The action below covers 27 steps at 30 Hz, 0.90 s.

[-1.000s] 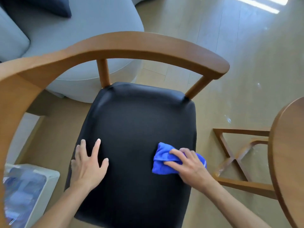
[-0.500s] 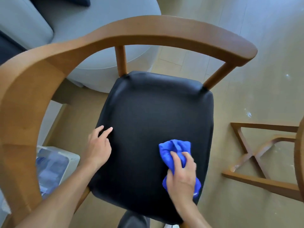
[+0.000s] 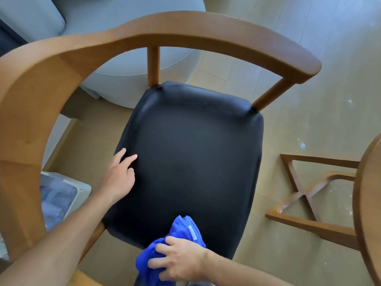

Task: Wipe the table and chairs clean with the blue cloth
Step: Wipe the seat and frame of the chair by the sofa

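Right hand [image 3: 181, 259] at near edge of black chair seat [image 3: 191, 157], fingers [image 3: 158, 249] curled over bunched blue cloth [image 3: 152, 265], gripping it. Cloth partly on seat front edge, partly hanging past it; white tag visible just beyond the knuckles. Left hand [image 3: 120, 178] resting on left side of seat, fingers loosely extended, holding nothing; 2 fingertips touching the upholstery. Curved wooden backrest [image 3: 185, 32] arching beyond both hands. Round wooden table [image 3: 369, 203] edge well right of right-hand fingers, crossed base on floor below. Grey sofa [image 3: 127, 65] behind chair. White bin [image 3: 61, 195] just left of left forearm.
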Available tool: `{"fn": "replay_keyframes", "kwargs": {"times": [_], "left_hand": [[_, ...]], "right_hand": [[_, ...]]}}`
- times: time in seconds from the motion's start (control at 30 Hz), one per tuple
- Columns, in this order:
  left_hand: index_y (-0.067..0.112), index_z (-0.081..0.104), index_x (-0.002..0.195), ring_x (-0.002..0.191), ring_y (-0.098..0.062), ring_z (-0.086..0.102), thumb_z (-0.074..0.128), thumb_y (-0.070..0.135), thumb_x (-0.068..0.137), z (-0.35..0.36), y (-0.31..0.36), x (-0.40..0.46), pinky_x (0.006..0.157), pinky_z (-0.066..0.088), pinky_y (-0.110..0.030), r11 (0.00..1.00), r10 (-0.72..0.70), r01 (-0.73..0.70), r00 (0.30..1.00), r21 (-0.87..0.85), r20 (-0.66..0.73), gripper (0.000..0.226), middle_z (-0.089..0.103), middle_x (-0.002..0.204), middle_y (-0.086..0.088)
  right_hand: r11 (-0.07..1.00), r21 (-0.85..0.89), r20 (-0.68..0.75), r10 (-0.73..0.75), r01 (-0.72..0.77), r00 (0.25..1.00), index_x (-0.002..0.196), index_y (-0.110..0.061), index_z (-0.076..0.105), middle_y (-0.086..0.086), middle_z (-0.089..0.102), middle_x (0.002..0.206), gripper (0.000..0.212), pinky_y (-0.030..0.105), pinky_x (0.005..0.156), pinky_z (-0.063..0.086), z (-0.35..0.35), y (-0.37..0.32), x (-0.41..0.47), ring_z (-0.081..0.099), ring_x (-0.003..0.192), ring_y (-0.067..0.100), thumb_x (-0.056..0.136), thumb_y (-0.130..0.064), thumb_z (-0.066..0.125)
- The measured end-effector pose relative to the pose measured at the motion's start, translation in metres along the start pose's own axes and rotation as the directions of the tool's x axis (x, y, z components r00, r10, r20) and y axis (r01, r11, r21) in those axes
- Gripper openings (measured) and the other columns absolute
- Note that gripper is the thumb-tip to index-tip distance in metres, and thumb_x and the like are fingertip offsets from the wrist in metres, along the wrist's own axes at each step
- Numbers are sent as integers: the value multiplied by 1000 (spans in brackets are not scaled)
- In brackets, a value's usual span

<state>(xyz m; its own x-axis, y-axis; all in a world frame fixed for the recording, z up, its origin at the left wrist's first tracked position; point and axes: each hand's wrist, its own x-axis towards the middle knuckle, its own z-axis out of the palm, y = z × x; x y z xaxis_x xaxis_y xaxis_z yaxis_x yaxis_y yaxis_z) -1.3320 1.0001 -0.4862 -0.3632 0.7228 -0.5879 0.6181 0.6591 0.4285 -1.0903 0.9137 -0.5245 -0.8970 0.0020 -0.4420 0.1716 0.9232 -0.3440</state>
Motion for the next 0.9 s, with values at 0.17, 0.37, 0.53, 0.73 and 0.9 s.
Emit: {"fn": "replay_keyframes", "kwargs": {"times": [0.17, 0.37, 0.53, 0.73, 0.9], "left_hand": [[22, 42, 143, 146, -13, 12, 35, 6, 98, 3, 4, -2, 116, 21, -36, 999, -13, 14, 1000, 38, -8, 48, 13, 160, 9], [21, 42, 143, 146, -14, 10, 34, 1, 97, 9, 4, -3, 116, 19, -34, 999, -24, 25, 999, 22, -36, 51, 13, 160, 7], [23, 42, 143, 143, -17, 18, 35, -1, 95, 11, 2, -10, 110, 29, -36, 997, -74, 76, 994, 19, -80, 54, 18, 157, 3], [14, 51, 135, 130, -22, 40, 33, 0, 94, 3, 2, 4, 104, 34, -35, 979, -180, 160, 968, -126, -174, 47, 42, 144, -3], [16, 52, 134, 127, -24, 43, 32, 6, 97, -11, 0, 9, 101, 33, -31, 973, -195, 184, 978, -138, -72, 43, 44, 143, -5]], "right_hand": [[983, -148, -107, -124, 108, 986, 84, -41, 54, -20, 54, 108, 8, 19, 70, 34, 14, 46, -101, 51, 91, 9, 85, -33, 53], [865, 266, -452, 502, -426, 738, 91, -29, 53, -2, 49, 116, 38, 33, 68, 44, 5, 89, -154, 57, 90, 29, 65, -3, 51], [140, 840, -201, 978, -524, -60, 109, -15, 62, 9, 47, 122, 42, 34, 82, 44, -32, 94, -71, 51, 101, 33, 72, 3, 68], [468, 687, -402, 882, -555, 246, 86, -17, 63, 11, 59, 102, 31, 32, 52, 42, -72, 29, 82, 45, 63, 27, 62, 0, 51], [888, 329, -472, 449, -322, 759, 89, -29, 56, 1, 54, 102, 24, 28, 58, 41, -63, -1, 89, 48, 68, 23, 70, -20, 43]]}}
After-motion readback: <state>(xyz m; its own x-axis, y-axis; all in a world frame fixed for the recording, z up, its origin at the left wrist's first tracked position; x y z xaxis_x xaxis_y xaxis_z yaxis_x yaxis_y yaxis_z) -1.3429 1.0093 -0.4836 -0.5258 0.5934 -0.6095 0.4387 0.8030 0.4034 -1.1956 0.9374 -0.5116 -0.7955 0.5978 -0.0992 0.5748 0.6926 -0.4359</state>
